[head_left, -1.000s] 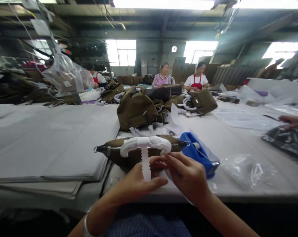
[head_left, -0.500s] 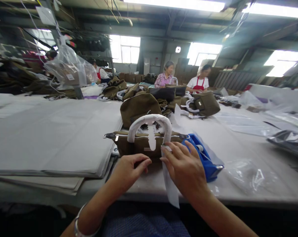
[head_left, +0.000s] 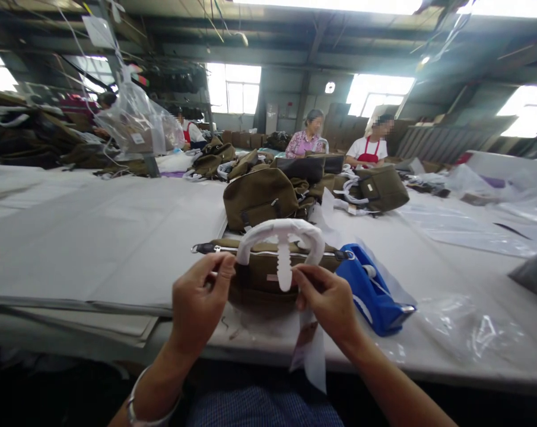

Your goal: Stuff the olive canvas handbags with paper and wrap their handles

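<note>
An olive-brown handbag (head_left: pixel 263 295) with a zipped top sits in front of me. Its arched handle (head_left: pixel 279 226) is wrapped in white, and a white notched strip (head_left: pixel 284 267) hangs down from the arch. My left hand (head_left: pixel 201 293) is closed in a pinch by the bag's left end, near the handle's foot; whatever lies between its fingertips is hidden. At the handle's right foot my right hand (head_left: pixel 328 299) pinches a white paper strip (head_left: pixel 315 370), which dangles past the table edge. A brownish tag (head_left: pixel 304 341) hangs beside that strip.
A blue tape dispenser (head_left: pixel 372 290) stands right of the bag, near clear plastic (head_left: pixel 477 326). Large white sheets (head_left: pixel 94 237) are stacked at left. More olive bags (head_left: pixel 259 198) are heaped behind. Two people (head_left: pixel 306 139) work across the table, another farther left.
My left hand has moved up and left to the bag's left end. My right hand has turned from lying over the strip to a pinch. The bag's front has tilted slightly upward.
</note>
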Available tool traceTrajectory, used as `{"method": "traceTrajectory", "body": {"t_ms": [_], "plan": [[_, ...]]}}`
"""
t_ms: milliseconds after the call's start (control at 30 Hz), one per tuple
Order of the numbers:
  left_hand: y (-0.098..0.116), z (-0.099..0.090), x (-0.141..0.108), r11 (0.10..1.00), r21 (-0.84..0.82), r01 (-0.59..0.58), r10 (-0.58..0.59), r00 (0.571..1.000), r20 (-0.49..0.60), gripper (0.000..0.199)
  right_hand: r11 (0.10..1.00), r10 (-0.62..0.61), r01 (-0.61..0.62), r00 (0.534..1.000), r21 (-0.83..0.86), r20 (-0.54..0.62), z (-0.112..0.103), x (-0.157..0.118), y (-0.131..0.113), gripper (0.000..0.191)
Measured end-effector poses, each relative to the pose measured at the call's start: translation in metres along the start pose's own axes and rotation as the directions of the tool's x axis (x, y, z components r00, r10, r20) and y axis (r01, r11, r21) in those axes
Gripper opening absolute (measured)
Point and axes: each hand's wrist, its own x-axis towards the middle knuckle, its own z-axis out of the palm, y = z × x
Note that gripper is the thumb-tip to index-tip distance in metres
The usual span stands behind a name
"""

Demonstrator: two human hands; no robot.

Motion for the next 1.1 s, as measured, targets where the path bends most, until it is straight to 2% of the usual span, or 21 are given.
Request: {"method": "traceTrajectory", "body": {"t_ms": [33, 67, 167, 267, 333, 400, 467, 533, 667, 700, 767, 867, 933, 1000, 1100], "plan": [[-0.001, -0.001, 0.002, 1.000, -0.022, 0.002, -0.004, 0.997, -0.083, 0.023, 1.000, -0.006, 0.006, 0.999, -0.005, -0.036, 0.001, 0.003, 0.000, 0.025], [-0.002, 0.000, 0.005, 0.998, -0.056, 0.004, -0.009, 0.995, -0.098, 0.024, 1.000, -0.013, 0.012, 0.998, -0.018, -0.065, 0.002, 0.007, 0.000, 0.026], [-0.009, 0.008, 0.019, 0.996, -0.082, 0.035, -0.029, 0.996, 0.081, 0.029, 0.989, -0.072, 0.054, 0.988, -0.138, -0.136, 0.005, 0.019, 0.000, 0.026], [-0.018, 0.016, 0.038, 0.991, -0.085, 0.103, -0.083, 0.973, 0.213, 0.033, 0.909, -0.261, 0.180, 0.949, -0.376, -0.176, 0.008, 0.030, 0.004, 0.021], [-0.020, 0.017, 0.049, 0.983, -0.107, 0.152, -0.109, 0.939, 0.325, 0.035, 0.821, -0.373, 0.260, 0.918, -0.508, -0.132, 0.012, 0.035, 0.008, 0.019], [-0.017, 0.015, 0.056, 0.983, -0.070, 0.170, -0.119, 0.880, 0.459, 0.035, 0.772, -0.403, 0.315, 0.914, -0.553, -0.043, 0.017, 0.038, 0.012, 0.021], [-0.012, 0.012, 0.061, 0.989, -0.008, 0.147, -0.120, 0.834, 0.538, 0.033, 0.783, -0.373, 0.341, 0.927, -0.520, 0.047, 0.022, 0.040, 0.011, 0.022], [-0.006, 0.010, 0.063, 0.994, 0.025, 0.106, -0.101, 0.812, 0.574, 0.031, 0.823, -0.350, 0.373, 0.927, -0.429, 0.134, 0.027, 0.041, 0.007, 0.021], [-0.002, 0.011, 0.067, 0.999, -0.037, -0.019, 0.039, 0.739, 0.673, 0.027, 0.856, -0.418, 0.475, 0.868, -0.203, 0.267, 0.032, 0.044, -0.004, 0.020], [-0.003, 0.012, 0.068, 0.997, -0.050, -0.050, 0.071, 0.735, 0.675, 0.026, 0.861, -0.419, 0.476, 0.863, -0.177, 0.283, 0.031, 0.044, -0.005, 0.019], [-0.008, 0.010, 0.068, 0.994, -0.034, -0.103, 0.101, 0.761, 0.641, 0.024, 0.889, -0.370, 0.429, 0.878, -0.157, 0.304, 0.028, 0.045, -0.004, 0.019], [-0.014, 0.001, 0.064, 0.986, 0.039, -0.161, 0.117, 0.844, 0.523, 0.024, 0.939, -0.268, 0.317, 0.915, -0.129, 0.300, 0.019, 0.042, 0.002, 0.017], [-0.018, -0.007, 0.060, 0.980, 0.081, -0.180, 0.129, 0.895, 0.427, 0.024, 0.959, -0.226, 0.267, 0.922, -0.094, 0.314, 0.012, 0.037, 0.005, 0.021], [-0.021, -0.016, 0.054, 0.986, 0.097, -0.138, 0.096, 0.932, 0.349, 0.027, 0.969, -0.194, 0.235, 0.908, -0.069, 0.370, 0.006, 0.031, 0.006, 0.027], [-0.025, -0.026, 0.045, 0.998, 0.056, 0.007, -0.022, 0.964, 0.266, 0.034, 0.965, -0.191, 0.252, 0.862, -0.071, 0.469, -0.004, 0.025, 0.005, 0.034]]}}
